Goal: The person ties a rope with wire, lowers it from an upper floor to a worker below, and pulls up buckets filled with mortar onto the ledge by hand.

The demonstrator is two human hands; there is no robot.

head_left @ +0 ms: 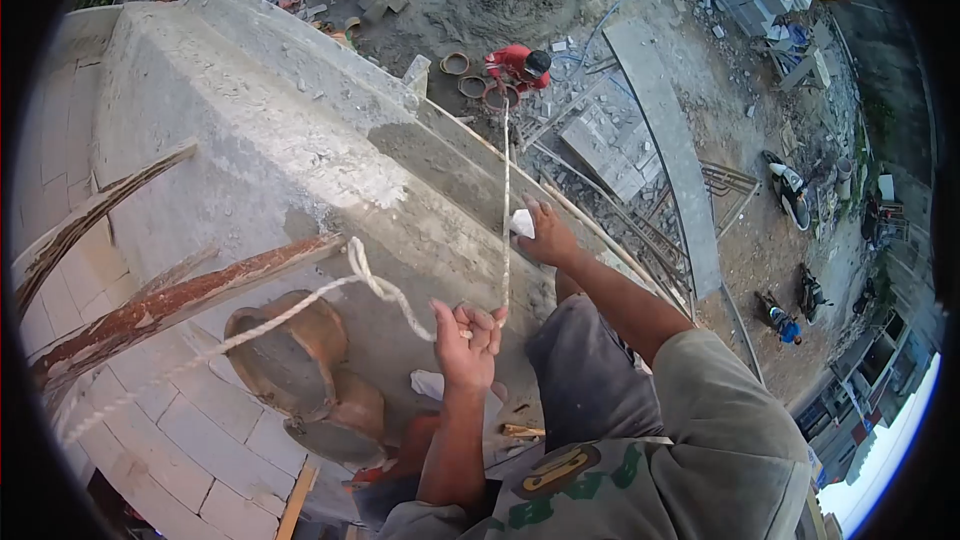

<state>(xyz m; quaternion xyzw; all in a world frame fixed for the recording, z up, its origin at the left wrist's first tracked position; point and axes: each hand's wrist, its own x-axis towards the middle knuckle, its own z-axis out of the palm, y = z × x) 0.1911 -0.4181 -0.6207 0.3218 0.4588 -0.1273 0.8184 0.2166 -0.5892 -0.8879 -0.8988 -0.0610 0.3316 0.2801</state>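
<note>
My left hand is closed around a pale rope. From that hand one length runs down over the ledge to a person in red on the ground, beside a round bucket. The other length slackens into a twisted loop near the end of a wooden pole, then trails off to the left. My right hand rests at the concrete edge, its fingers curled round a small white angular piece, just beside the taut rope.
Two mortar-stained buckets stand left of my left hand, by a wall of pale blocks. A broad concrete ledge slopes away. Far below lie rubble, a long board, metal frames, motorbikes and another person in blue.
</note>
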